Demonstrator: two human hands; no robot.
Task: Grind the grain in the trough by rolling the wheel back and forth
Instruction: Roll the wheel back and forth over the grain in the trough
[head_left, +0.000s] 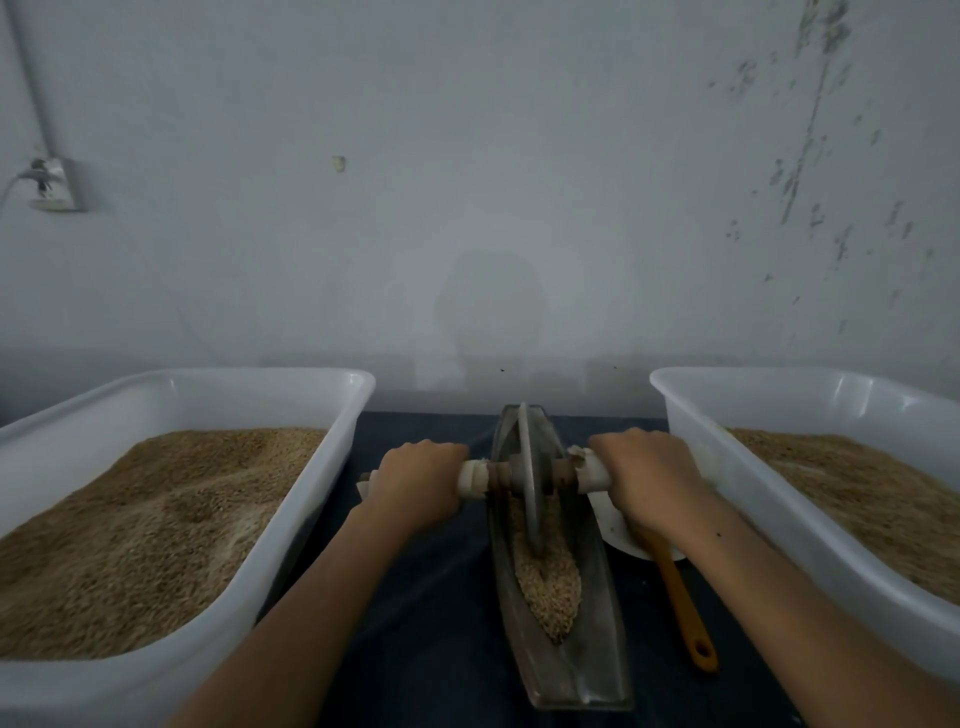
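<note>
A narrow boat-shaped metal trough (597, 639) lies on the dark table, pointing away from me. Tan grain (551, 587) fills its near half. A thin metal wheel (529, 467) stands upright in the trough, its lower edge in the grain around the middle. An axle runs through the wheel, with white-wrapped handles on both sides. My left hand (415, 483) grips the left handle. My right hand (649, 478) grips the right handle. The far end of the trough is partly hidden behind the wheel.
A white plastic tub (311, 499) heaped with grain stands at the left, and another white tub (737, 493) with grain at the right. A scoop with an orange handle (683, 603) lies between the trough and the right tub. A pale wall rises right behind the table.
</note>
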